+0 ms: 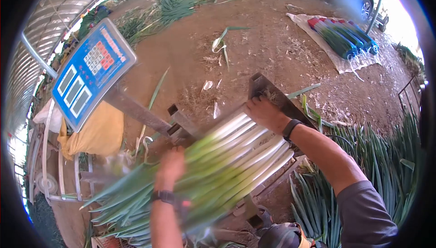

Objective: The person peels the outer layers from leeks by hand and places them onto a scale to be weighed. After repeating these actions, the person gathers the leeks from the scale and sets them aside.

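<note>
Here are the long onions (247,150), laid side by side across a metal frame (290,105), their long axis slanting from white ends at upper right to leafy tips at lower left. The right hand (267,113) is the nearer one to the white ends, at the top corner of the row, right against the frame's angled bar; its fingers are bent, though I can't tell whether they're closed on a stalk. Down the other way, the left hand (170,168) is over the green part, the leaves fanning out beyond it. That one is smeared by blur, so whether its fingers are apart or together I can't fairly say.

And the textures! Smooth, glossy white shafts, straight as rods, turning pale green and then into flat, floppy blue-green leaves. The frame is dull, dark, hard-edged metal. Beyond the left hand stands a flat plastic scale display (93,75), blue-faced with little square keys, beside a slack, creased yellow sack (97,127). Over at the right, more onions (372,166) bristle in a dense, spiky heap.
</note>
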A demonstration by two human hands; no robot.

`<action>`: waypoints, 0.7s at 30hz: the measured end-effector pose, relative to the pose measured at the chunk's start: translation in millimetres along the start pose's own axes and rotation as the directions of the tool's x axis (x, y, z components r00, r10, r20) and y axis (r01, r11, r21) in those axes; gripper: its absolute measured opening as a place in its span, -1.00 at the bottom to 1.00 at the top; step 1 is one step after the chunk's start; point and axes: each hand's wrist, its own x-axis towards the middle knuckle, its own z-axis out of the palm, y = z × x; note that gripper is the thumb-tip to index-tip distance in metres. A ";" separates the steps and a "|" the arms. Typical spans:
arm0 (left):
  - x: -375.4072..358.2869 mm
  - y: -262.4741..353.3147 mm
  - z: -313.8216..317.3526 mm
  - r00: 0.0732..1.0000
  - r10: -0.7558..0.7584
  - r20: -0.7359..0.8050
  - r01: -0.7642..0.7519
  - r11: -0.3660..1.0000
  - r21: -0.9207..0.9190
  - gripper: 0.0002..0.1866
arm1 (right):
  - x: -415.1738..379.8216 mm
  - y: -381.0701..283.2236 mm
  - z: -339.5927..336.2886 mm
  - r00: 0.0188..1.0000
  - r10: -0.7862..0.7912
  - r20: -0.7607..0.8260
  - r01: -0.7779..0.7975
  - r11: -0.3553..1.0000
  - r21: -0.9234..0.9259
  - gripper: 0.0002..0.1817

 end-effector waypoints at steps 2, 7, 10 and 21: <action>8.7 -6.9 6.4 0.998 -0.006 0.062 0.007 1.000 -0.018 -0.65 | 1.3 3.5 -4.5 0.999 -0.037 0.018 0.037 0.999 0.002 -0.81; 9.2 -5.4 5.7 0.994 -0.043 0.101 0.044 0.999 -0.016 -0.53 | 0.0 9.2 -8.1 0.999 -0.033 0.037 0.027 0.991 0.131 -0.71; 10.0 -2.9 4.8 0.991 -0.072 0.112 0.075 0.997 -0.021 -0.47 | -5.4 12.3 -24.1 0.995 -0.096 0.034 0.092 0.990 0.112 -0.82; -24.5 18.6 -6.7 0.973 0.027 -0.229 -0.012 0.998 0.065 -0.38 | -5.2 -4.5 18.5 0.999 0.023 -0.034 -0.010 0.939 0.343 -0.90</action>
